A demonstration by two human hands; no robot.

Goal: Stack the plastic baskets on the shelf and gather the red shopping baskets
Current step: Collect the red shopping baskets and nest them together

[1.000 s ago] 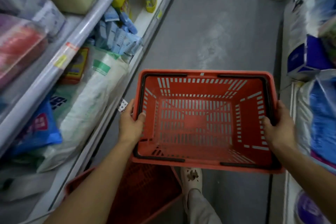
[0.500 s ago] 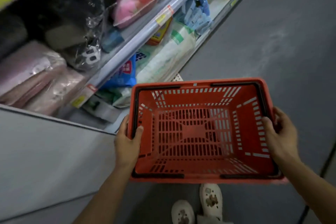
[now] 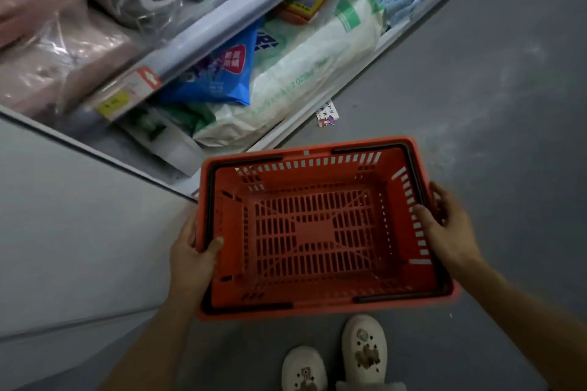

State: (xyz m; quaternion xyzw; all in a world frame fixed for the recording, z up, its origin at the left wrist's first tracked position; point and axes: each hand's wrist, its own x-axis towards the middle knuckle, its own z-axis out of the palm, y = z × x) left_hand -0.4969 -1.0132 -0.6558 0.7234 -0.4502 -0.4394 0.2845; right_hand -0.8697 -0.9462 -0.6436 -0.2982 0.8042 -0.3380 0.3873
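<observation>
Your left hand [image 3: 190, 259] clasps the left rim of the red shopping basket [image 3: 320, 228], thumb hooked inside the wall and fingers wrapped underneath. Your right hand [image 3: 448, 232] grips the right rim likewise, thumb over the edge, fingers curled on the outer wall. The basket is empty, held level in the air above the grey floor [image 3: 476, 73], its black handles [image 3: 373, 148] folded flat along the rim. Your two white clogs [image 3: 363, 351] stand just below it. To the upper left, the shelf [image 3: 317, 111] carries a blue packet [image 3: 222, 73] and a large white sack [image 3: 301, 79].
</observation>
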